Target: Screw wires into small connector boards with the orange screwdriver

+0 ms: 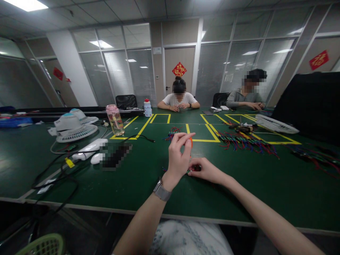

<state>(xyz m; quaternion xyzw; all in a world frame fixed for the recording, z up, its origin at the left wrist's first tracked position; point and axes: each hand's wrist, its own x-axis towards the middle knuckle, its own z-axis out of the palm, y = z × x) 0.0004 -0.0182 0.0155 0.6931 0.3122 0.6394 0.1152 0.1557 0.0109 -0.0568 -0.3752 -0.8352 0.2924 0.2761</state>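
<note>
Centrally, I have the left hand raised, a watch on its wrist, its thumb and fingers drawn together on an orange object mostly hidden behind them. Just right of and below it, I see the right hand low over the green tabletop, thumb and fingertips pinched on a small wired circuit board, which sits just below the frame's middle; the fingers cover much of it.

Just beyond the left hand I make out a small bunch of red and blue wires. Right of centre, a long row of wired circuit boards lies across yellow tape. Farther right stand a white keyboard and a dark monitor.

On the left I find a white power strip, a pink-lidded bottle and a white fan. At upper centre sits a co-worker in a white shirt; at upper right, another in grey, hands on the table.
</note>
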